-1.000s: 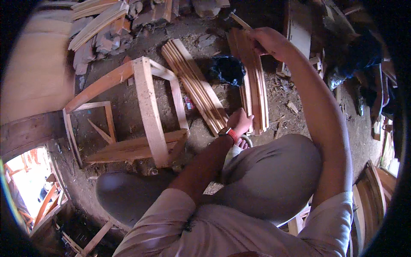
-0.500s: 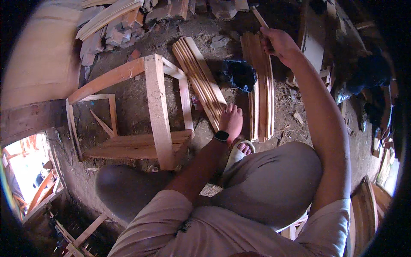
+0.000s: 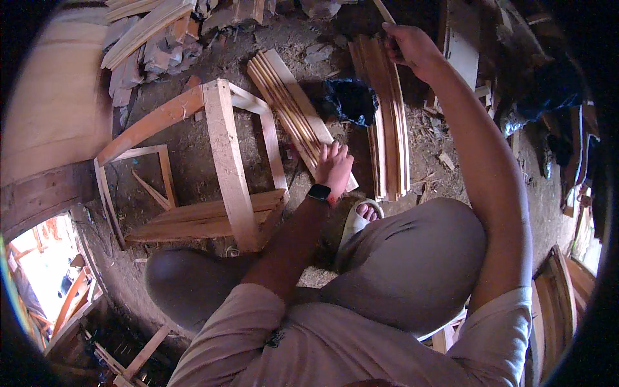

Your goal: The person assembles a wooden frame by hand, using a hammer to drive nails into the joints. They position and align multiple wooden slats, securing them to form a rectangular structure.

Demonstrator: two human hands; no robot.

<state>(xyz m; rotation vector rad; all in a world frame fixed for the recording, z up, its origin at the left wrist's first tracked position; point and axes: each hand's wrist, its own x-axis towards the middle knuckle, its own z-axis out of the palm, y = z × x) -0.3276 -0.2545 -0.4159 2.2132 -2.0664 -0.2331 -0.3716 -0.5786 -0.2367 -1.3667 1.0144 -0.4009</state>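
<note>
My left hand (image 3: 334,169), with a dark watch on its wrist, rests over the near end of a bundle of pale wooden slats (image 3: 290,97). Its fingers look spread on the wood, though the undersides are hidden. Stretched far out to the right, my right hand (image 3: 409,50) is closed around a thin wooden stick (image 3: 383,10) that points up and away; its far end leaves the picture. Below that hand lies a second bundle of slats (image 3: 387,142). A crumpled black plastic bag (image 3: 351,102) sits between the two bundles.
A wooden frame (image 3: 229,161) with a plank base (image 3: 206,218) stands to the left. Boards and offcuts (image 3: 151,45) are piled at the far left. Dark plastic (image 3: 548,93) and scrap wood lie at the right, and curved wooden pieces (image 3: 553,309) stand at the lower right.
The whole view has shifted, so everything sits slightly higher and further left. Both hands keep nearly the same places over the slats and on the stick.
</note>
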